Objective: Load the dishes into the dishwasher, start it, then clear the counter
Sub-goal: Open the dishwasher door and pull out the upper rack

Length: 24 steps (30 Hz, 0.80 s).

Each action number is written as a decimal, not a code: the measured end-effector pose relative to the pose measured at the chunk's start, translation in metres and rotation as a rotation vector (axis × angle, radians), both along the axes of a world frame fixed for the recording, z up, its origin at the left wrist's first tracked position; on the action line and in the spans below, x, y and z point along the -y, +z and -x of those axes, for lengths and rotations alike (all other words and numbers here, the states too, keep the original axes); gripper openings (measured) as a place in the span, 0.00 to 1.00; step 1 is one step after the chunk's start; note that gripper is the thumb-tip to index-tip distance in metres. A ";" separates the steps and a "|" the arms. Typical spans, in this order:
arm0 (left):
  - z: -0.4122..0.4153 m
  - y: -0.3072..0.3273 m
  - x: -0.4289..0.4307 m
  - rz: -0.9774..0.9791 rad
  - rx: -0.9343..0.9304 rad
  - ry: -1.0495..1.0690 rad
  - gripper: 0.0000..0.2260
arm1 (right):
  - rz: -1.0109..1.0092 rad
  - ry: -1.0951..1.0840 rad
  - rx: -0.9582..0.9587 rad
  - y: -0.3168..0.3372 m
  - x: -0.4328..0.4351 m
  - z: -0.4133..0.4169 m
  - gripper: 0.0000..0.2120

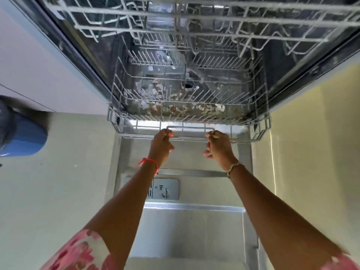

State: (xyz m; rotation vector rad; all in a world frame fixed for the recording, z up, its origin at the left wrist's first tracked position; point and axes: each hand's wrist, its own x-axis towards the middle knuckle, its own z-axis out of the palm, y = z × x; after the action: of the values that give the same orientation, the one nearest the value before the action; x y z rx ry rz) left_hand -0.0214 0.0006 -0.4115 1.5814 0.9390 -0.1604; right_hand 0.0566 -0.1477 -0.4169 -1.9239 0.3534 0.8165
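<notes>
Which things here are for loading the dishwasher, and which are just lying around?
For the job: lower rack, gripped at its front by the left hand and right hand; upper rack; open door; detergent dispenser.
Just lying about: blue thing on the floor, left; food scraps under the lower rack.

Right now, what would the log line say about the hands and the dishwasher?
step: loading dishwasher | left hand: grips lower rack front rail | right hand: grips same rail | door: open, lying flat
</notes>
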 end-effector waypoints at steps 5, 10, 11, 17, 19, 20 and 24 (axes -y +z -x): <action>0.081 -0.014 0.036 -0.111 -0.050 0.004 0.10 | 0.002 -0.009 -0.010 0.003 0.039 0.076 0.10; 0.159 -0.008 0.065 -0.127 -0.096 -0.060 0.16 | 0.073 0.141 0.030 0.008 0.080 0.146 0.07; 0.173 -0.005 0.071 -0.133 -0.110 -0.077 0.18 | 0.086 0.170 0.047 0.006 0.088 0.160 0.08; 0.243 -0.004 0.101 -0.168 -0.184 -0.106 0.17 | 0.094 0.154 0.059 -0.015 0.124 0.235 0.16; 0.264 -0.007 0.110 -0.134 -0.150 -0.071 0.18 | 0.072 0.155 0.040 -0.019 0.135 0.255 0.15; 0.274 -0.009 0.113 -0.122 -0.135 -0.050 0.19 | 0.046 0.144 0.032 -0.022 0.140 0.264 0.15; 0.302 -0.015 0.126 -0.125 -0.075 -0.008 0.18 | -0.032 0.095 0.063 -0.024 0.155 0.293 0.18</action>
State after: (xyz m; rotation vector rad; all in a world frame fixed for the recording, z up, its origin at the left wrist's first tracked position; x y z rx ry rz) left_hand -0.3234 -0.1253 -0.4263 1.7044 1.0170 -0.1704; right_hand -0.2361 -0.3025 -0.4413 -1.9438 0.2105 0.8163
